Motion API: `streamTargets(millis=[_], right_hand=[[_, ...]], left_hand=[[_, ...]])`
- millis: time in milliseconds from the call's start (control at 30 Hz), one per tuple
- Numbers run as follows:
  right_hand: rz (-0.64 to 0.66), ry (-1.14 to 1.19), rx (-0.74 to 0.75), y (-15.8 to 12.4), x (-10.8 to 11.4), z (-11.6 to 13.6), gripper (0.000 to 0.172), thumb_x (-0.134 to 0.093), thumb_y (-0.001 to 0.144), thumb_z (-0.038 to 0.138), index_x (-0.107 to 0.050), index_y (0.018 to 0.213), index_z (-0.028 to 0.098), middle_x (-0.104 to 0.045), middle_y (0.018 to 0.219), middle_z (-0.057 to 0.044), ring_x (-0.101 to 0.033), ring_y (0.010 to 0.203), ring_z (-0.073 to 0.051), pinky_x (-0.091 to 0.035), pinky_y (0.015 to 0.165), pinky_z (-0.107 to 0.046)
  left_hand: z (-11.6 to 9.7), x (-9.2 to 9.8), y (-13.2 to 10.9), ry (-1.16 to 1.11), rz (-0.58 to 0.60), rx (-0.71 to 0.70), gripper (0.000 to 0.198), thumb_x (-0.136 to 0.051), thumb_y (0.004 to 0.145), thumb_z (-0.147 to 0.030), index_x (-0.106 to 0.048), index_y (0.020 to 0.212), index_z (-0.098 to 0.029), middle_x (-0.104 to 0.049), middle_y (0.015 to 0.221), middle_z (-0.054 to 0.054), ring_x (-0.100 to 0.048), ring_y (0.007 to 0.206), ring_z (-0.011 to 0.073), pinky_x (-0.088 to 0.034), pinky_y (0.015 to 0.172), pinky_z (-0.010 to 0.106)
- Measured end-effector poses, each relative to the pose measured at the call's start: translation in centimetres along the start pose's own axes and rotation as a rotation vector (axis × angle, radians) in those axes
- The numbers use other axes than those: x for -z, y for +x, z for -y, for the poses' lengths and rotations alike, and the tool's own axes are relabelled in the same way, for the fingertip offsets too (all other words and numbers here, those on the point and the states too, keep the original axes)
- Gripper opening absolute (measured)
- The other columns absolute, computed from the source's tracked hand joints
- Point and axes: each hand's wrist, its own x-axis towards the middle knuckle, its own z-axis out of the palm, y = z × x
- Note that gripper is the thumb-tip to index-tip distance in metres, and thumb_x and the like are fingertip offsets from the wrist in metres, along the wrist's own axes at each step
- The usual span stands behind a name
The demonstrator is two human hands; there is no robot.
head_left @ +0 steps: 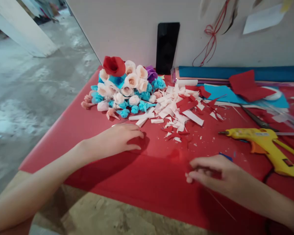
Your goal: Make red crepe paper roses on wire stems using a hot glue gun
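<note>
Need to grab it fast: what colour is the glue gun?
The glue gun is yellow, with an orange trigger; best seen in the head view.

Left hand (120, 139) and right hand (217, 174) rest on red table (147, 186).

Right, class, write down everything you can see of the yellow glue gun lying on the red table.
The glue gun is yellow plastic by its look, with an orange trigger and a dark-tipped nozzle pointing left. It lies on its side on the red table, its handle slanting toward the near right edge. A dark cord seems to leave the handle. No hand touches it; the right hand is nearest, apart from it.
</note>
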Motion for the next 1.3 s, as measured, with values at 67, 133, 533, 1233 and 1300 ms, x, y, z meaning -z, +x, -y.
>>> streamTargets(millis=[67,133,533,1233,1300], right_hand=[[0.104,-0.055,0.034,0.1,-0.9,-0.9,0.024,-0.05,0.082,0.035,-0.056,0.068,0.016,-0.057,0.061,0.0,-0.049,0.053,-0.008,-0.036,0.045,-0.018],[0.175,-0.071,0.077,0.1,-1.5,-1.6,0.023,-0.048,0.084,0.033,-0.054,0.069,0.016,-0.057,0.066,0.0,-0.049,0.056,-0.008,-0.036,0.047,-0.018],[0.326,-0.078,-0.024,0.1,-1.4,-2.0,0.028,-0.042,0.086,0.042,-0.052,0.077,0.018,-0.053,0.076,0.001,-0.045,0.062,-0.008,-0.034,0.057,-0.02],[0.207,-0.047,-0.048,-0.4,-2.0,-2.5,0.024,-0.05,0.082,0.042,-0.061,0.092,0.023,-0.061,0.092,-0.001,-0.055,0.071,-0.012,-0.043,0.061,-0.021],[0.201,-0.077,-0.057,-0.7,-2.1,-2.7,0.026,-0.049,0.082,0.044,-0.061,0.094,0.024,-0.06,0.094,-0.001,-0.056,0.074,-0.012,-0.044,0.063,-0.021]], left_hand=[[0.5,-0.3,-0.3,0.017,0.133,0.037,0.01,-0.062,0.074,-0.025,-0.064,0.08,-0.018,-0.064,0.09,0.002,-0.059,0.084,0.0154,-0.047,0.077,0.024],[0.6,-0.7,-0.3,0.039,0.213,0.076,0.01,-0.057,0.078,-0.025,-0.061,0.076,-0.016,-0.062,0.09,0.004,-0.058,0.086,0.0156,-0.046,0.078,0.026],[0.4,-1.8,-1.6,0.102,0.077,0.162,0.023,-0.052,0.081,-0.025,-0.06,0.101,-0.018,-0.068,0.091,0.005,-0.06,0.091,0.0181,-0.047,0.082,0.03],[1.6,-1.6,-1.8,-0.104,0.04,0.096,0.017,-0.051,0.083,-0.022,-0.066,0.09,-0.022,-0.07,0.095,0.003,-0.062,0.091,0.016,-0.047,0.084,0.028],[1.6,-1.7,-1.8,-0.084,0.04,0.168,0.017,-0.048,0.084,-0.024,-0.063,0.091,-0.02,-0.069,0.089,0.003,-0.063,0.08,0.0141,-0.048,0.072,0.024]])
